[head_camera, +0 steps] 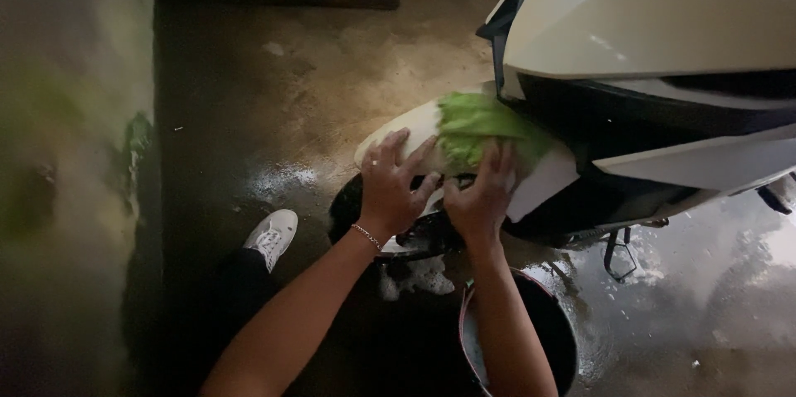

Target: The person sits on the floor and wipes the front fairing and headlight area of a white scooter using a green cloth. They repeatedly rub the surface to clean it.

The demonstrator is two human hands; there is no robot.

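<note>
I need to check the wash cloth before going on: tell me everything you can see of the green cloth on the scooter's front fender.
The green cloth looks soft and fuzzy, like microfibre, bright lime green and bunched in folds. It lies on top of the white front fender, close under the scooter's white front panel. The right hand presses on its lower edge with spread fingers; the left hand rests on the fender just beside it. Whether it is wet cannot be told.

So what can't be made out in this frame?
- Head view: front wheel, mostly hidden by both hands and the fender.
- Bucket contents, blocked by the right forearm and cut off by the bottom edge.
- Right hand grip on the green cloth: fingertips buried.
- Left wall: blurred.
</note>
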